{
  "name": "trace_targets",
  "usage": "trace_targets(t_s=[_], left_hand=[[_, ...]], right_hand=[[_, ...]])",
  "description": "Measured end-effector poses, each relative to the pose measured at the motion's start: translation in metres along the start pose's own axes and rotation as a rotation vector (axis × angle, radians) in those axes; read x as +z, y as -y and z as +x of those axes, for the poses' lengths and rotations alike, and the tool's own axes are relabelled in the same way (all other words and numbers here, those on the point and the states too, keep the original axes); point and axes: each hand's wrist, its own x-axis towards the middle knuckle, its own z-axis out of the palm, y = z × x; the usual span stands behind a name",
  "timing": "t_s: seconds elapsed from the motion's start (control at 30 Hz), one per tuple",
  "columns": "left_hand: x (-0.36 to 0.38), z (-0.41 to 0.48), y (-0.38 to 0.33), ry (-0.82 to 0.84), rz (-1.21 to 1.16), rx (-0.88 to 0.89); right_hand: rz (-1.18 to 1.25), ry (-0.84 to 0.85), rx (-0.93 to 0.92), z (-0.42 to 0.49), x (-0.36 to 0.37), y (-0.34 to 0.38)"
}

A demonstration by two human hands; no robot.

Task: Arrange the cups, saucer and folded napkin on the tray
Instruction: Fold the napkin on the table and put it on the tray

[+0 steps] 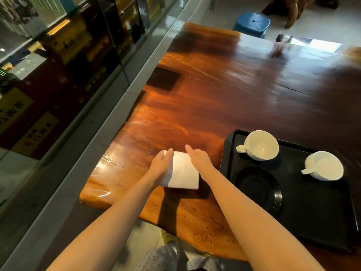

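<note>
A white folded napkin (pixel 182 171) lies on the wooden table, left of the black tray (pixel 322 229). My left hand (pixel 161 165) holds the napkin's left edge and my right hand (pixel 199 159) holds its right edge, fingers stretched along the cloth. On the tray stand two white cups: one (pixel 259 145) at the far left corner, the other (pixel 324 165) to its right, both with handles pointing left. A black saucer (pixel 257 187) sits on the tray's near left part, with nothing on it.
The glossy wooden table (pixel 234 90) stretches away ahead. A grey ledge (pixel 109 118) and a glass case with boxes run along the left. A blue stool (pixel 252 23) stands beyond the table's far end. The table's near edge is irregular.
</note>
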Motion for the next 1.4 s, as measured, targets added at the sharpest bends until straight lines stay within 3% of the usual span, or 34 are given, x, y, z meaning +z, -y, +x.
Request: trace_targets(t_s=[0.07, 0.13, 0.27, 0.4, 0.53, 0.77, 0.83, 0.9, 1.07, 1.2, 1.3, 1.4], left_hand=[[0.004, 0.001, 0.002, -0.055, 0.009, 0.013], [0.006, 0.003, 0.004, -0.105, -0.033, -0.004], [0.011, 0.001, 0.009, -0.172, -0.059, -0.008], [0.022, -0.010, 0.009, -0.350, 0.109, 0.183], [0.040, -0.015, -0.001, -0.407, 0.156, 0.251], [0.109, -0.041, -0.033, -0.329, 0.145, 0.357], [0.135, -0.053, -0.038, -0.287, 0.149, 0.379], [0.166, -0.066, -0.038, -0.253, 0.160, 0.403], [0.263, -0.096, -0.024, -0.195, 0.175, 0.407], [0.341, -0.111, -0.008, -0.104, 0.217, 0.357], [0.387, -0.114, 0.003, -0.086, 0.289, 0.341], [0.413, -0.109, 0.010, -0.126, 0.342, 0.316]], right_hand=[[0.126, -0.012, 0.219, -0.004, 0.002, -0.003], [0.144, -0.077, 0.266, -0.008, 0.006, -0.006], [-0.055, -0.266, 0.062, -0.014, 0.015, -0.010], [-0.207, -0.397, -0.040, -0.027, 0.011, -0.005], [-0.292, -0.484, -0.119, -0.036, -0.009, 0.003], [-0.351, -0.590, -0.169, -0.066, -0.084, -0.013], [-0.243, -0.610, -0.143, -0.077, -0.109, -0.029], [-0.146, -0.626, -0.074, -0.089, -0.134, -0.051], [-0.406, -0.621, -0.038, -0.118, -0.205, -0.124], [-0.223, -0.695, 0.116, -0.139, -0.258, -0.183], [-0.376, -0.646, 0.143, -0.144, -0.288, -0.219], [-0.364, -0.588, 0.145, -0.133, -0.308, -0.241]])
